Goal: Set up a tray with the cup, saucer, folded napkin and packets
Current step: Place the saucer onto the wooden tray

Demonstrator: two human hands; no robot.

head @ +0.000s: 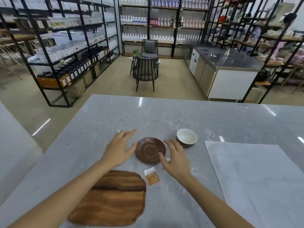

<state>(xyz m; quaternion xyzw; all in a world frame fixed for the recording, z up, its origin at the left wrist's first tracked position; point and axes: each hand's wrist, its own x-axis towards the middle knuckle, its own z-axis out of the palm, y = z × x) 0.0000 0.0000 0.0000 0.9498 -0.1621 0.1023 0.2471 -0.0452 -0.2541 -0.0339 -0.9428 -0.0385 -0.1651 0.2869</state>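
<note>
Saucer (150,150) sits on counter (164,116), beyond tray (113,199). Left hand (119,149) and right hand (175,159) flank it, both spread wide, holding nothing. Cup (186,137) just beside right hand. Risk: knuckles could nudge cup during lift; flat rim may slip.

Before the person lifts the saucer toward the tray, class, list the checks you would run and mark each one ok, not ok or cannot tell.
1. Wooden tray bare where visible: ok.
2. Brown saucer empty, flat on the counter: ok.
3. Left hand and right hand flank the saucer, open, no grip yet: ok.
4. Cup upright, apart from the saucer: ok.
5. Orange packet lies beside the tray, off it: ok.
6. Napkin folded: not ok, it lies spread out.
</note>
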